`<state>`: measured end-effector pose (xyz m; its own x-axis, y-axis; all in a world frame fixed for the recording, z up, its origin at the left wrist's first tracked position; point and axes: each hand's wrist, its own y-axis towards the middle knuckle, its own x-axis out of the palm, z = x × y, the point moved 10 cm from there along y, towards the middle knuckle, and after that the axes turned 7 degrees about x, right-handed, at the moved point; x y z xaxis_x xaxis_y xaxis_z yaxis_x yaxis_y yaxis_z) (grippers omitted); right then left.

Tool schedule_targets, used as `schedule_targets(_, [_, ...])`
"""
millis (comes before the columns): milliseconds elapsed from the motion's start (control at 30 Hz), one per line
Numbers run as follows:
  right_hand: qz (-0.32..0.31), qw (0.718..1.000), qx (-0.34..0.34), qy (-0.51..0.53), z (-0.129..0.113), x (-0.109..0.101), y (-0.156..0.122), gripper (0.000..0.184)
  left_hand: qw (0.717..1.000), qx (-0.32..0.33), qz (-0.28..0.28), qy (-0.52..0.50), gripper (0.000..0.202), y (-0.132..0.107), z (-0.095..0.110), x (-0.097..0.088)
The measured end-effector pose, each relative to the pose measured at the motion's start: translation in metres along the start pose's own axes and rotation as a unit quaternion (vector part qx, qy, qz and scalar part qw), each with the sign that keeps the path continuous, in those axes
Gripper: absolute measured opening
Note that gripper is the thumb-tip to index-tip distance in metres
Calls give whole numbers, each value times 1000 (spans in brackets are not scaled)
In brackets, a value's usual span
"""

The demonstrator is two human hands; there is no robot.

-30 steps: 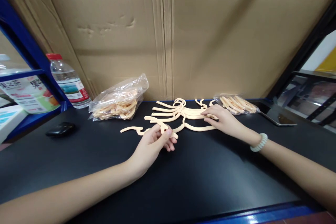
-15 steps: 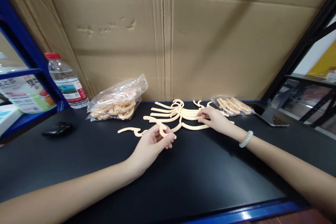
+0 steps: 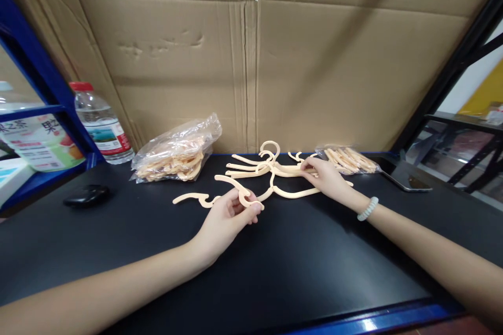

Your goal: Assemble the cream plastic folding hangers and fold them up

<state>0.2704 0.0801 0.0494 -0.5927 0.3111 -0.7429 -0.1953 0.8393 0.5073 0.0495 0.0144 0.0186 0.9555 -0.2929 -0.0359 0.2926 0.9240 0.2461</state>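
My left hand (image 3: 230, 217) is closed around a cream plastic hanger half (image 3: 230, 182), its curved arm pointing up and left and its hooked end by my thumb. Further right, my right hand (image 3: 330, 182) pinches the right arm of a cream folding hanger (image 3: 288, 170) at the stack, whose hook (image 3: 271, 144) stands above the others. Several hangers overlap under it; how they are joined is hard to make out. One hanger (image 3: 298, 194) lies spread out in front of them. Left of my left hand lies another loose hanger half (image 3: 190, 196), partly hidden by the hand.
A clear bag of hanger parts (image 3: 176, 159) sits at the back left, and a flatter bag (image 3: 349, 159) at the back right beside a phone (image 3: 411, 180). A black mouse (image 3: 86, 195) and a water bottle (image 3: 104, 131) are on the left. Cardboard (image 3: 176, 63) walls the back.
My right hand has shifted slightly right with the hanger arm, and a hanger hook at the stack now stands higher. My left hand keeps its hold, almost still.
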Motion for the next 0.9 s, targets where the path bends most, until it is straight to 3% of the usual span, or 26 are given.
schedule_targets(133, [41, 999, 18, 8, 6, -14, 1, 3, 1000, 2, 3, 11, 21, -1, 2, -2])
schedule_targets(267, [82, 996, 5, 23, 2, -33, -2, 14, 1000, 11, 9, 14, 18, 0, 4, -5])
schedule_targets(567, [20, 997, -32, 69, -23, -42, -17, 17, 986, 38, 128, -100, 20, 8, 4, -44])
schedule_targets(733, [9, 995, -37, 95, -29, -35, -21, 14, 980, 46, 116, -157, 17, 17, 9, -52])
schedule_targets(900, [35, 993, -47, 102, -31, -39, -23, 13, 979, 14, 83, -188, 18, 16, 10, -42])
